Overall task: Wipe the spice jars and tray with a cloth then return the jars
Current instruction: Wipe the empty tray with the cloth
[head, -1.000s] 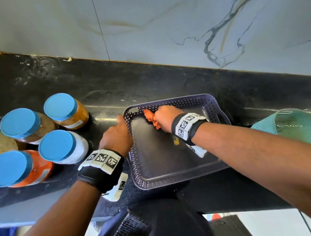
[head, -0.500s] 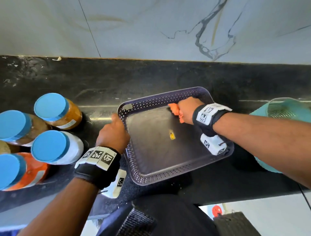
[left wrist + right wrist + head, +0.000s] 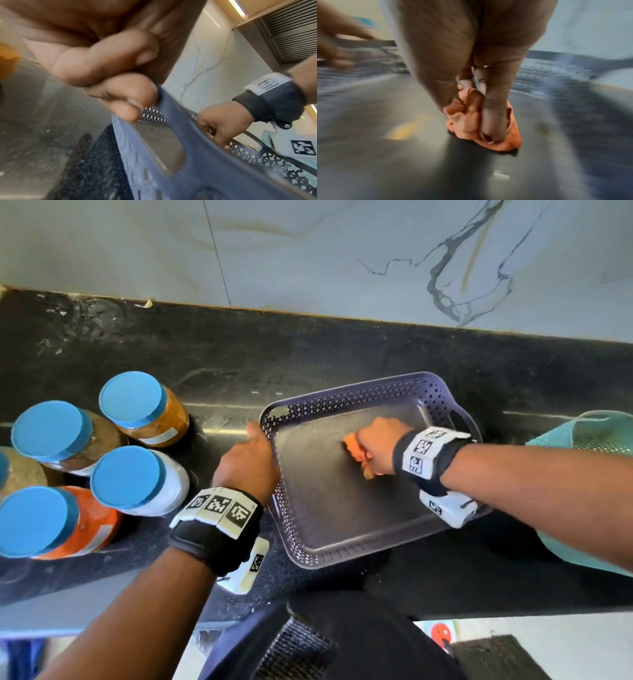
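A grey-blue perforated tray (image 3: 346,529) sits on the black counter with nothing standing in it. My left hand (image 3: 248,463) grips its left rim, thumb and finger curled over the edge (image 3: 130,100). Inside the tray, my right hand (image 3: 376,445) holds a bunched orange cloth (image 3: 354,448) and presses it on the tray floor (image 3: 489,129). Several spice jars with blue lids (image 3: 133,477) stand on the counter left of the tray, among them an orange-filled jar (image 3: 58,522) and a mustard-coloured jar (image 3: 144,409).
A teal mesh basket (image 3: 596,440) sits at the right edge of the counter, close to my right forearm. A marble wall runs along the back. The counter's front edge lies just below the tray.
My right hand has swept the cloth from the tray's far left corner to the far right side, then back toward the middle. The left hand has kept its grip on the rim.
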Available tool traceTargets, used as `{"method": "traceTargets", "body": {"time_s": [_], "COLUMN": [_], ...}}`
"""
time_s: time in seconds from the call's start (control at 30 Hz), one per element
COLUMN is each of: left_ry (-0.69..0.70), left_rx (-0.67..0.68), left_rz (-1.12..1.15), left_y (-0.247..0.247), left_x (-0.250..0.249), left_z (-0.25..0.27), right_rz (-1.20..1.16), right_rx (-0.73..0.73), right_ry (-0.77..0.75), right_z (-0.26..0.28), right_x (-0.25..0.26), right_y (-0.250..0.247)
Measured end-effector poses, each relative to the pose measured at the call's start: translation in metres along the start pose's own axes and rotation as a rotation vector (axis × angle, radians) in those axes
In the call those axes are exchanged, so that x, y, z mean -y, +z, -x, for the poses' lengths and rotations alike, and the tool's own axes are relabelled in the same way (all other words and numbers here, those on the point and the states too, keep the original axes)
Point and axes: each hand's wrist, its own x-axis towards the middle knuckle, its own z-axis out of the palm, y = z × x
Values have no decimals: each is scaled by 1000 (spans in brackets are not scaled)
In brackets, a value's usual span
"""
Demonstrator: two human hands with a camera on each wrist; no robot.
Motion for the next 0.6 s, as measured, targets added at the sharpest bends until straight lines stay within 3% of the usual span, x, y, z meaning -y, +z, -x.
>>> {"method": "traceTargets", "body": {"time_s": [0.1, 0.2, 0.27, 0.37, 0.43, 0.53, 0.6], "left_ry": [-3, -40, -43, -40, -32, -31, -34], "left_rx": [-6, 2, 10, 6, -1, -17, -15], "left_rz": [50, 93, 105, 96, 67, 67, 57], "left_y": [2, 3, 4, 4, 2, 3, 4], "left_x": [0, -3, -5, -5, -5, -2, 0], "left_z": [4, 8, 7, 9, 11, 12, 12], "right_rz": [-51, -130, -165, -162, -149, -112, -154], "right_rx": [23, -17, -92, -135, -149, -105, -79], "right_ry": [254, 273, 199, -89, -188, -204, -105], "right_z": [8, -4, -25, -42, -39, -27, -24], "right_x": [-67, -52, -11, 67, 96, 72, 24], "right_y": [2, -2, -2, -2, -1, 4, 7]}}
